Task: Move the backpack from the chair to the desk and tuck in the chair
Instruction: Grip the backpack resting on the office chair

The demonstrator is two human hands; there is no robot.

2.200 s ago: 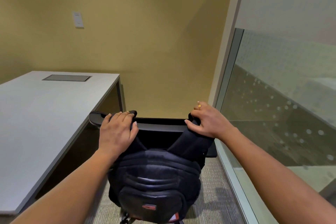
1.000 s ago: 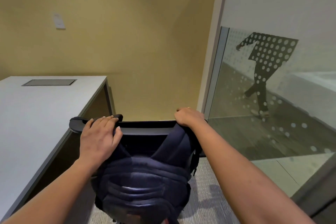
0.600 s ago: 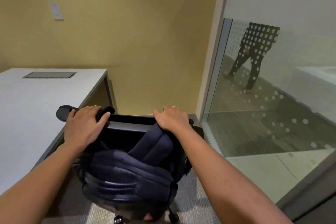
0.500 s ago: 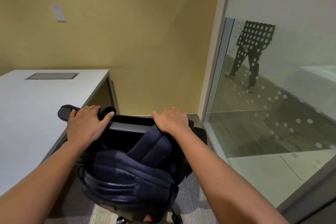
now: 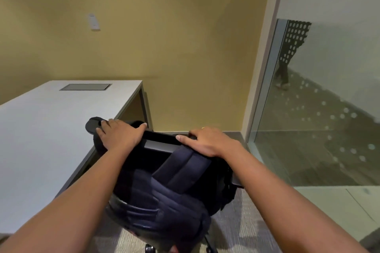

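A black office chair (image 5: 160,139) stands at the right edge of the white desk (image 5: 41,129), and its back's left end overlaps the desk edge. A dark navy backpack (image 5: 164,201) rests against the chair on my side, padded straps facing up. My left hand (image 5: 120,135) is clamped over the left part of the chair back's top rail. My right hand (image 5: 207,141) grips the rail's right part, with the top of a backpack strap under the palm. The chair's seat is hidden by the backpack.
A grey cable hatch (image 5: 85,87) is set into the desk's far end. A yellow wall is ahead. A glass partition (image 5: 318,119) with dots runs along the right, with a person (image 5: 290,51) walking behind it. Grey carpet (image 5: 246,222) lies between chair and glass. A caster (image 5: 150,248) shows below.
The chair with the backpack has swung left towards the desk, both hands staying on its top rail. The person behind the glass has walked farther off.
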